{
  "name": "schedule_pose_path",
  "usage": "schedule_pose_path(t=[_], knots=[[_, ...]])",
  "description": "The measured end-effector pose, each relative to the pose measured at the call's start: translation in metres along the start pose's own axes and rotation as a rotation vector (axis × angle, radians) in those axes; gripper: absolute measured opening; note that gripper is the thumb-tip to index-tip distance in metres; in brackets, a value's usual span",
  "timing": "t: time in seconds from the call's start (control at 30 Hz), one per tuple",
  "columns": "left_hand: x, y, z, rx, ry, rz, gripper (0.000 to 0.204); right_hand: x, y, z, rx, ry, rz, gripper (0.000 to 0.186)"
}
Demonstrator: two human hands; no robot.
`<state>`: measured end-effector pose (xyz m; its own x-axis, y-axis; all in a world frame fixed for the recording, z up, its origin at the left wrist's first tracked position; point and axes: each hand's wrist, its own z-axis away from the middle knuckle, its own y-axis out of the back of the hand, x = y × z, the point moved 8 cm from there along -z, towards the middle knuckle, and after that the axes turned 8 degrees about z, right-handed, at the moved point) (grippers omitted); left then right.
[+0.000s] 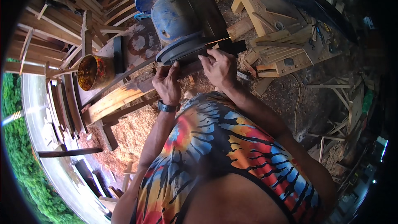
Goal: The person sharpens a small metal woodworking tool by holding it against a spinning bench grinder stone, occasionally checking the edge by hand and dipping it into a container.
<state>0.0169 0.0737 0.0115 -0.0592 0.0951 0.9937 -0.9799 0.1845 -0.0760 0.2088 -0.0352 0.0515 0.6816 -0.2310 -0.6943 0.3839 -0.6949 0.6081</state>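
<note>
The blue motor housing (174,18), rounded and scuffed, carries a flat grey disc wheel (177,49). Left hand (167,85) and right hand (219,68) are narrowed, fingers curled, pinching a thin dark workpiece (190,57). The workpiece lies between both sets of fingertips, at the wheel's near edge; its outline is unclear. An orange spark streak (219,40) extends rightward.

Patchy blue is noted on the grinder (174,20), a red, orange, blue and black burst pattern on the shirt (199,137), and yellow-and-dark-red mottling on the bucket (107,69).
</note>
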Motion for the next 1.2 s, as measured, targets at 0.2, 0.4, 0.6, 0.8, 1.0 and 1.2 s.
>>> schedule_pose_path(t=[0.2,0.4,0.6,0.8,1.0,1.2], knots=[[-0.010,-0.006,-0.001,-0.041,0.030,0.024,0.024,0.005,0.009,-0.005,-0.036,-0.023,0.056,0.024],[-0.012,-0.008,-0.003,-0.018,0.015,0.020,0.025,0.010,0.009,-0.006,-0.045,-0.011,0.067,0.024],[-0.015,-0.015,0.001,-0.047,0.140,0.076,0.023,0.021,0.008,-0.004,-0.030,-0.028,0.041,0.025],[-0.010,-0.017,0.000,-0.030,0.085,0.086,0.028,0.026,0.006,-0.003,-0.044,-0.038,0.053,0.025],[-0.012,-0.020,0.001,-0.043,0.142,0.142,0.027,0.027,0.008,-0.003,-0.037,-0.072,0.075,0.025],[-0.026,-0.006,-0.006,-0.028,0.082,0.097,0.025,0.014,0.008,-0.004,-0.026,-0.025,0.067,0.025]])
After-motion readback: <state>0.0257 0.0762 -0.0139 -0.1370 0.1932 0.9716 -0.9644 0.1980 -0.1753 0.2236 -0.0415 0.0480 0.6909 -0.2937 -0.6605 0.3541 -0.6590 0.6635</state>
